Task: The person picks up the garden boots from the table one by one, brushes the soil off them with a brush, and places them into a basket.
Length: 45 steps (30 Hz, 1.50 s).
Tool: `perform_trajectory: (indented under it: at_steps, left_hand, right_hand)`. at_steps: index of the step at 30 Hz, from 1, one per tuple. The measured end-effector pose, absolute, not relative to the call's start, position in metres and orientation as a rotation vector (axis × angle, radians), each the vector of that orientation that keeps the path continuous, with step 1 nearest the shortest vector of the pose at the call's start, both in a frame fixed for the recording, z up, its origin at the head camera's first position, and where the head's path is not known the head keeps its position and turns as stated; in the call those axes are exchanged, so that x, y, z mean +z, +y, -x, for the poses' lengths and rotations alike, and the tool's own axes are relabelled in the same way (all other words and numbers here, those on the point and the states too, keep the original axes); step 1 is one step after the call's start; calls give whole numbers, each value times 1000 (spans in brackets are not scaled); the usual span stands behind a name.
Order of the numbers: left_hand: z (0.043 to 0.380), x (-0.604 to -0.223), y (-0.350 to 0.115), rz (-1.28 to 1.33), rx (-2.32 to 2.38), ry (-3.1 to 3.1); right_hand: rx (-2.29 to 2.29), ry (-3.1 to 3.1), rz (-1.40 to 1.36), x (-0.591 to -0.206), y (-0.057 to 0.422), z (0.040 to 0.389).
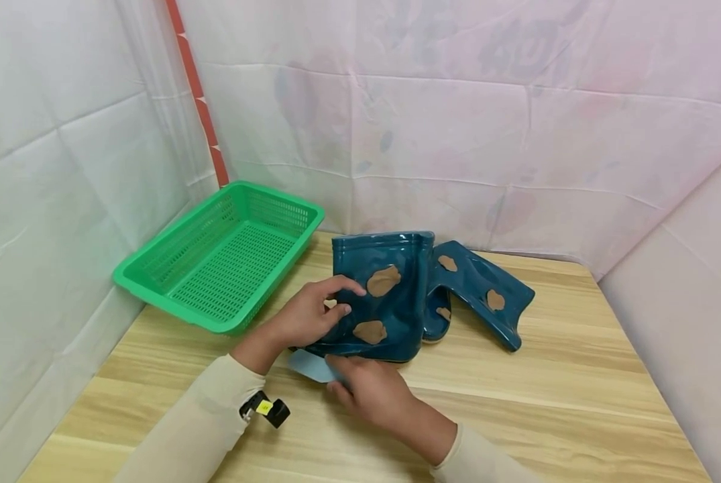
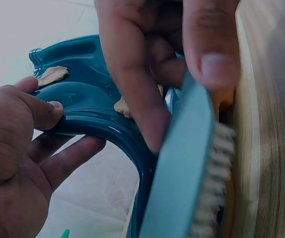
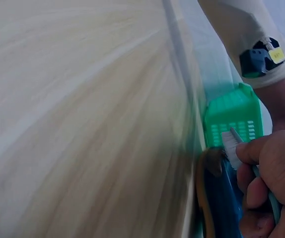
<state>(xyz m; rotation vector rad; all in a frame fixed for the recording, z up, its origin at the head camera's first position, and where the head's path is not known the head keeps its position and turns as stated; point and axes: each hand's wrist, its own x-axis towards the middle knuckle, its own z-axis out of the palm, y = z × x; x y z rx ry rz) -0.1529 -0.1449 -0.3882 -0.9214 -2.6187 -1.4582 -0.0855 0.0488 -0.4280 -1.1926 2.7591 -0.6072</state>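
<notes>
Two glossy, creased dark-teal boots (image 1: 473, 274) on a wooden table (image 1: 547, 416), with irregular matte-brown patches (image 1: 384, 280); pinch of left hand (image 1: 306, 315) on leftmost boot (image 1: 405, 305); grip of right hand (image 1: 375, 392) on light-blue brush (image 1: 308, 366) with pale bristles.

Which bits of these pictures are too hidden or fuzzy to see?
Head view: the brush has bristles hidden by its own back; its handle is hidden by the right hand.
Left wrist view: the brush's lower end, cut off by the bottom edge.
Right wrist view: the left hand, hidden behind the right.
</notes>
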Motion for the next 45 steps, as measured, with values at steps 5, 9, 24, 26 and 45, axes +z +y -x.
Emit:
perform_trajectory:
  at_steps: [5,9,24,26,45]
  left_hand:
    - [152,-387,-146,922,-1464,-2618]
    - [151,-387,-146,918,-1482,-2611]
    - [150,-387,-145,904,-1493,-2606]
    - [150,-387,-145,907,-1492,-2607]
    - [150,-387,-145,928,-1449,-2614]
  right_hand:
    - [-619,2821,1140,-425,56,86]
    - [-583,2833,1163,-429,50,86]
    - [-694,2777,1099,-426,54,85]
    - [-665,2772,1100,-425,54,86]
    - [-532,2608,1137,-421,61,85]
